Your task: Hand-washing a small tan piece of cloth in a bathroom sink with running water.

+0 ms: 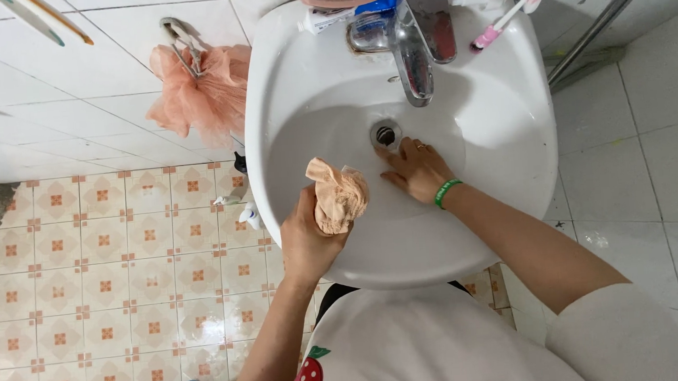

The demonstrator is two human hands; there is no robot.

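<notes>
From the head camera, one white sink [509, 123] holds both hands. The left hand [307, 240] has its grip clamped on one bunched peach cloth [339, 198] over the basin's near side. The right hand [415, 169] lies flat, fingers apart, beside the single drain [385, 135]. One chrome tap [413, 50] and one pink toothbrush [509, 11] sit on the rim.

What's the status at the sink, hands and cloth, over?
Left hand closed around crumpled peach cloth, held above basin. Right hand flat and open inside white sink, fingertips by the drain. Faucet overhangs the drain; no water visible running.
</notes>
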